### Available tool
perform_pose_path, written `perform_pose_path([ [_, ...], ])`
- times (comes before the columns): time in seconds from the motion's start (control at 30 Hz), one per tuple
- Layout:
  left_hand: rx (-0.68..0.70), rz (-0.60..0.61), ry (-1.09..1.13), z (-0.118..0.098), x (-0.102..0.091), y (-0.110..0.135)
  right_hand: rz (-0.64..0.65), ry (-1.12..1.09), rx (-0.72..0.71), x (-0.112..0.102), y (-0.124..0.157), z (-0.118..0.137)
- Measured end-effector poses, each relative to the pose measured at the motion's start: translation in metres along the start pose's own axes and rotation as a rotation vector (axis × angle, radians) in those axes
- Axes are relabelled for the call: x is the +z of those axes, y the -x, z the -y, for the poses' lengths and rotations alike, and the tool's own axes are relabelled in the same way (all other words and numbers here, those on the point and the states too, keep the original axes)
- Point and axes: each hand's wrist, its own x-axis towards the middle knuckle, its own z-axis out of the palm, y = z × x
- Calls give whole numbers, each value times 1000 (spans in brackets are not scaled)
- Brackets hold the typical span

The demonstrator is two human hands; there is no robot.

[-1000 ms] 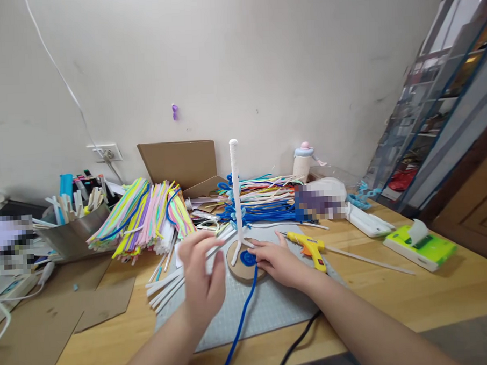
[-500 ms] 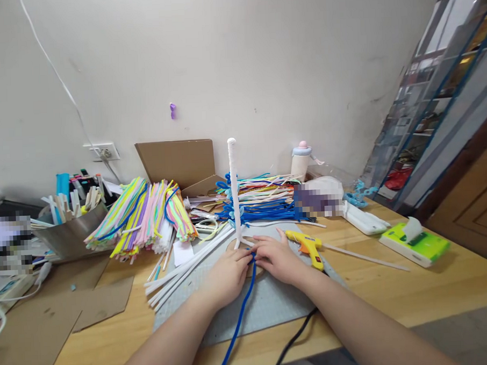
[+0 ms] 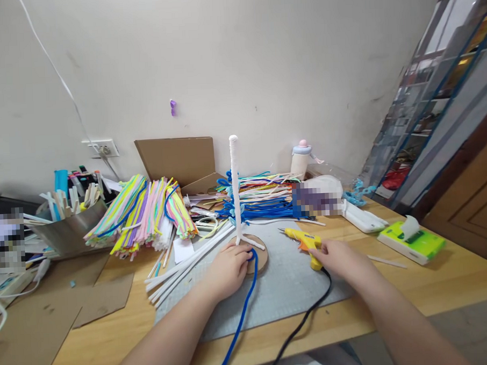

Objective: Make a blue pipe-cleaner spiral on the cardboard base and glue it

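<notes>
A white fuzzy post (image 3: 235, 188) stands upright on a round cardboard disc (image 3: 263, 262), its lower end splayed into short legs. My left hand (image 3: 229, 269) is closed at the disc's left side, fingertips pressing a blue pipe cleaner (image 3: 245, 306) against it near the post's foot. The pipe cleaner's loose end runs down over the table's front edge. To the right, my right hand (image 3: 339, 258) has its fingers at the handle of a yellow hot glue gun (image 3: 304, 240), which lies on the grey mat with its nozzle pointing left. Those fingertips are partly hidden.
White sticks (image 3: 190, 263) lie left of the disc. Bundles of coloured pipe cleaners (image 3: 148, 213) and blue ones (image 3: 264, 209) lie behind. A black cord (image 3: 302, 322) trails from the glue gun over the front edge. A tissue pack (image 3: 411, 242) sits at right, a bottle (image 3: 301, 161) at the wall.
My right hand has left the blue pipe cleaner and moved right to the glue gun's handle. My left hand stays at the disc, more of which now shows.
</notes>
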Motion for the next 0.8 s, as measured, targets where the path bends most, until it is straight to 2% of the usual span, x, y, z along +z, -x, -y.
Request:
perform_pose_path([
  [0.2, -18, -9, 7, 1, 4, 1, -9, -194, 26, 22, -13, -4],
  [0.37, -27, 8, 42, 8, 4, 1, -18, -397, 14, 15, -11, 2],
  [0.43, -27, 16, 52, 11, 3, -2, -13, -601, -37, 6, -2, 7],
  [0.5, -16, 27, 59, 15, 1, -6, 79, -992, -106, -7, 8, 13],
  [0.57, -2, 43, 67, 19, 0, -9, 285, -1409, -128, -21, 18, 18],
  [0.6, 3, 49, 71, 20, -1, -10, 393, -1550, -108, -27, 22, 20],
  [0.63, 4, 52, 74, 22, -1, -10, 481, -1623, -75, -32, 25, 23],
  [0.7, -1, 50, 79, 24, 0, -9, 567, -1684, -40, -38, 30, 28],
  [0.8, -8, 42, 85, 25, 1, -6, 563, -1684, -129, -37, 35, 38],
])
